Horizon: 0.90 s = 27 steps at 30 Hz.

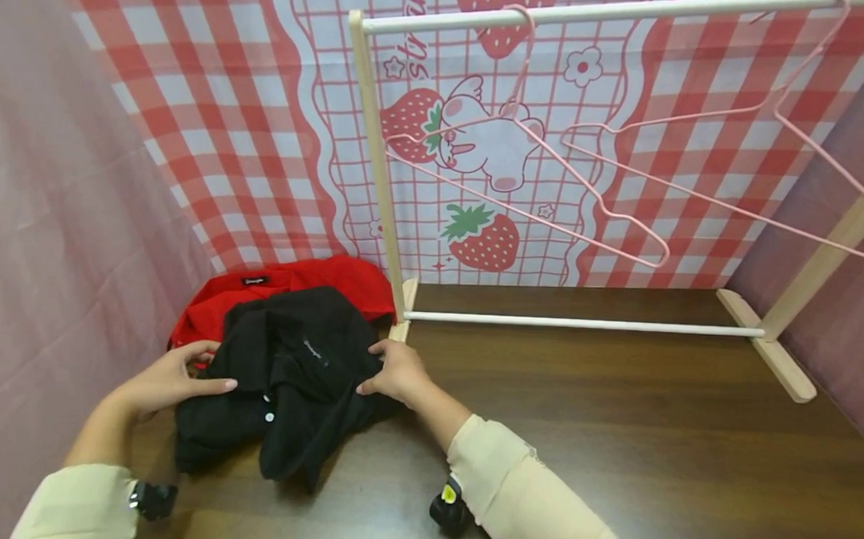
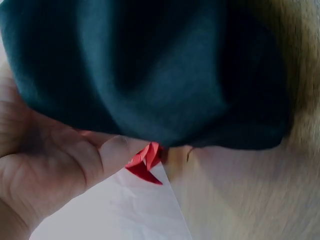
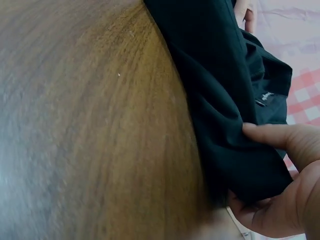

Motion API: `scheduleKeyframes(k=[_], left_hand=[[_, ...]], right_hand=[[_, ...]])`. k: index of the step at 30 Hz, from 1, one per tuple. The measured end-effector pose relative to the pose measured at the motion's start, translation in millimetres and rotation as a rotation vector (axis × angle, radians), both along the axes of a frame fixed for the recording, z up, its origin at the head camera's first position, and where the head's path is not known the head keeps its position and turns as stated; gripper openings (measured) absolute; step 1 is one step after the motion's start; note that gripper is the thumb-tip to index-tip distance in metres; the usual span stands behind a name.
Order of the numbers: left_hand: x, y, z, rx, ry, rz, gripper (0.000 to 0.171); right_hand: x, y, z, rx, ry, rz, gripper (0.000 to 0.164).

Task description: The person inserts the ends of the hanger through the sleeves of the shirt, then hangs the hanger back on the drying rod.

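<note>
A black shirt (image 1: 300, 368) with small white buttons and a light embroidered mark lies crumpled on the table. At its left side my left hand (image 1: 170, 380) holds it, thumb on top and fingers at the far edge. In the left wrist view, dark cloth hides part of the left hand (image 2: 60, 150). My right hand (image 1: 402, 374) pinches the shirt's right side. The right wrist view has the right hand's thumb (image 3: 267, 134) over the cloth and the fingers beneath. Behind the black shirt lies a red garment (image 1: 294, 275) with a dark label, partly covered by it.
A wooden clothes rack (image 1: 380, 163) stands just right of the clothes, with a white top rail (image 1: 631, 11) and a low white bar (image 1: 582, 324). Pink hangers (image 1: 587, 188) hang from the rail. Pink fabric (image 1: 50, 229) borders the brown table (image 1: 577, 437) at left.
</note>
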State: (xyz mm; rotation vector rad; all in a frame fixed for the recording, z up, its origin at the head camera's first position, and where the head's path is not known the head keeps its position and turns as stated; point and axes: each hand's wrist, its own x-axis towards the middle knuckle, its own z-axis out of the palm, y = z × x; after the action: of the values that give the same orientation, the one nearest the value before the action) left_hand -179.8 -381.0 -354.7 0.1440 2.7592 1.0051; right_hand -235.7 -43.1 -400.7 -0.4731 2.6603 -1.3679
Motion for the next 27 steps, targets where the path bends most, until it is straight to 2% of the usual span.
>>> scheduleKeyframes(k=[6,11,13,17,22,27], left_hand=[[-5.3,8,-4.0,0.012,0.035,-0.047,0.062],[-8.1,12,-2.3,0.067,0.075,-0.097,0.031],[-8.6,12,-1.2,0.071,0.084,-0.112,0.024],[-7.8,12,-0.1,0.068,0.091,-0.123,0.022],[-5.5,14,1.0,0.036,0.146,-0.09,0.02],[-4.7,21,3.5,0.013,0.111,-0.063,0.021]], right_hand=[[-0.6,0,-5.2,-0.014,0.03,-0.048,0.033],[-1.6,3,-6.7,-0.033,0.068,-0.039,0.027],[-2.1,5,-6.6,-0.041,0.083,-0.027,0.026],[-1.4,9,-4.9,-0.06,0.102,0.006,0.023],[1.0,14,-1.6,-0.08,0.119,0.015,0.023],[2.7,14,-1.0,-0.076,0.09,0.009,0.021]])
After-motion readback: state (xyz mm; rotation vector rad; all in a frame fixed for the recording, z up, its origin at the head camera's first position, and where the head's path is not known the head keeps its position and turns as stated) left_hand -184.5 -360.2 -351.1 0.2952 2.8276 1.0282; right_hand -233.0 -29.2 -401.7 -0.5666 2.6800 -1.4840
